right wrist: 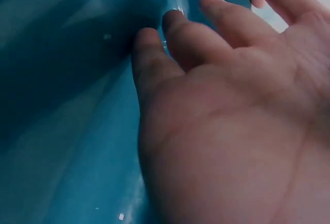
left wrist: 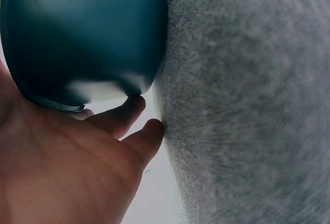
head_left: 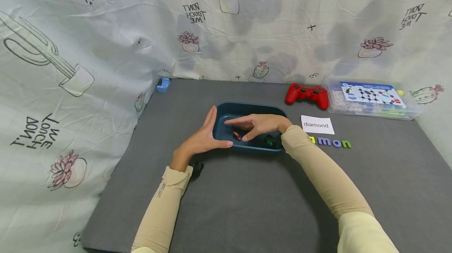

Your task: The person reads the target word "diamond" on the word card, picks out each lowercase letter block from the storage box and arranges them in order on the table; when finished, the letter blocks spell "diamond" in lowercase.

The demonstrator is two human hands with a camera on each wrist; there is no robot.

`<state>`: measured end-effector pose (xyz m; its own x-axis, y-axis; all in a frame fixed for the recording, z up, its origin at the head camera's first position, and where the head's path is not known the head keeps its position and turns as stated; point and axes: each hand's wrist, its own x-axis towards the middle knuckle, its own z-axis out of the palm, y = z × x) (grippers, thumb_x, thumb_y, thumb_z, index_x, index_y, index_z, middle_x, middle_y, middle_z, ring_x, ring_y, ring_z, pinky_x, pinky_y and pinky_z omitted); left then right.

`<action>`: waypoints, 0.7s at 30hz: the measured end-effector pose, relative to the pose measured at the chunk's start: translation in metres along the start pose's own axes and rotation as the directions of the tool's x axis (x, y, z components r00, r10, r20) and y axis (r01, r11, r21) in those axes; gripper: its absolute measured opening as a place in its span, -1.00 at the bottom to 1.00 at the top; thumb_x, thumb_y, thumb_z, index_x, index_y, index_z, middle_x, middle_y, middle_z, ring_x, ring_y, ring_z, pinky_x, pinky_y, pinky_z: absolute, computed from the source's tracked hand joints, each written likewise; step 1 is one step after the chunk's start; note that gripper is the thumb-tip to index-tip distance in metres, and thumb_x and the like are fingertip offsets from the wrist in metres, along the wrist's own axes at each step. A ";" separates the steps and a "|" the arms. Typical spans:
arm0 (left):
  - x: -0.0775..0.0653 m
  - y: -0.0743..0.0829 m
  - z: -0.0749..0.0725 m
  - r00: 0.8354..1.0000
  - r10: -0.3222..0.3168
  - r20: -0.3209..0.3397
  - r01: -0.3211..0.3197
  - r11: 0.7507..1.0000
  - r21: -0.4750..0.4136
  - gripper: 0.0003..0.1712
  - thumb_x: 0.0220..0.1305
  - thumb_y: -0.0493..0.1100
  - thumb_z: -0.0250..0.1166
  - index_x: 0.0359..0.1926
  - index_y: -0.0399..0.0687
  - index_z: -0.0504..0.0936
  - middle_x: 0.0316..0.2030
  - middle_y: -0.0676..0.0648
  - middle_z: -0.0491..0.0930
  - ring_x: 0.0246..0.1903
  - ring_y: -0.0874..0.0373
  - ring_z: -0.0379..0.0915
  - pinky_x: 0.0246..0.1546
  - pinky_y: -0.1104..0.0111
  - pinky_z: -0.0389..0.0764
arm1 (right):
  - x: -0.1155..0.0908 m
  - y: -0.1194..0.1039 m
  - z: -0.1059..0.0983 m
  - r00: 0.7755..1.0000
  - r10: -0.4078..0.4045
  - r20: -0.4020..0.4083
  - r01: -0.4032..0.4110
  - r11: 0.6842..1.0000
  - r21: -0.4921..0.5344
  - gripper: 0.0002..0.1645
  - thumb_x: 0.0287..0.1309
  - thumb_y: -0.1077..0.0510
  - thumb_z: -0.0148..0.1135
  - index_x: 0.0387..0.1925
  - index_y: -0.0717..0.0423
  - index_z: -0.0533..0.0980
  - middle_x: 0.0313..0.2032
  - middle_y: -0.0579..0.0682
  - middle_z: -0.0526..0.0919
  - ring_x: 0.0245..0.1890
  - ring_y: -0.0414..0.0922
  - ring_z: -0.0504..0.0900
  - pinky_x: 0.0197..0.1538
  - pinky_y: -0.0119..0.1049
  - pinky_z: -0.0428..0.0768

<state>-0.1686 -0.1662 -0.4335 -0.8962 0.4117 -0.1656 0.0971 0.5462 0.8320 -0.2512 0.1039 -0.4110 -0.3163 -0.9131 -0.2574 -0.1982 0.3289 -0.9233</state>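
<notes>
In the head view a dark blue rectangular tray (head_left: 251, 106) stands on the grey table. My left hand (head_left: 203, 137) spans its left end, fingers straight along the left wall and thumb by the near rim. The left wrist view shows fingertips (left wrist: 135, 102) touching the tray's outside wall (left wrist: 103, 22). Over the tray's inside reaches my right hand (head_left: 259, 125), thumb and fingers apart. Beside its thumb lies a small red piece (head_left: 236, 135), whose shape I cannot tell. Slightly bent fingers without anything visible between them fill the right wrist view, close to the blue wall (right wrist: 93, 146).
Right of the tray lie a white card (head_left: 317, 125) reading "diamond" and colored letters (head_left: 325, 141), partly hidden by the right sleeve. Behind stand a red game controller (head_left: 306, 95) and a clear plastic box (head_left: 374, 100). A small blue object (head_left: 163, 85) sits at the far left corner.
</notes>
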 end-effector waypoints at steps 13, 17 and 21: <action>0.000 0.000 -0.001 1.000 0.015 0.001 -0.015 1.000 0.004 0.59 0.17 0.39 0.53 0.72 0.18 -0.53 0.69 0.07 -0.62 0.68 -0.09 -0.48 0.55 -0.25 -0.08 | 0.006 0.006 0.006 1.000 0.003 0.006 -0.002 0.986 -0.167 -0.28 0.37 0.47 0.22 0.53 0.24 0.42 0.62 0.22 0.20 0.63 0.15 0.11 0.56 0.18 0.16; -0.001 0.000 0.000 1.000 0.015 -0.002 -0.015 1.000 0.006 0.59 0.17 0.38 0.53 0.72 0.17 -0.53 0.69 0.08 -0.62 0.67 -0.05 -0.49 0.56 -0.21 -0.08 | 0.009 0.010 0.008 0.990 -0.078 -0.119 0.046 0.966 -0.253 -0.49 0.36 0.50 0.24 0.30 0.28 0.64 0.36 0.19 0.59 0.38 0.08 0.54 0.39 0.02 0.50; -0.002 -0.001 0.002 1.000 0.019 -0.003 -0.019 1.000 -0.001 0.60 0.16 0.37 0.54 0.72 0.17 -0.54 0.69 0.08 -0.63 0.67 -0.02 -0.50 0.57 -0.18 -0.08 | 0.012 0.012 0.009 0.970 -0.145 -0.197 0.069 0.935 -0.348 -0.66 0.33 0.49 0.30 0.05 0.26 0.76 0.03 0.08 0.78 0.04 -0.04 0.73 0.14 -0.13 0.69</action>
<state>-0.1665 -0.1664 -0.4349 -0.8955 0.4195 -0.1486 0.1134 0.5379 0.8354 -0.2493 0.0954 -0.4279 -0.4605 -0.8857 -0.0593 -0.5305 0.3282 -0.7816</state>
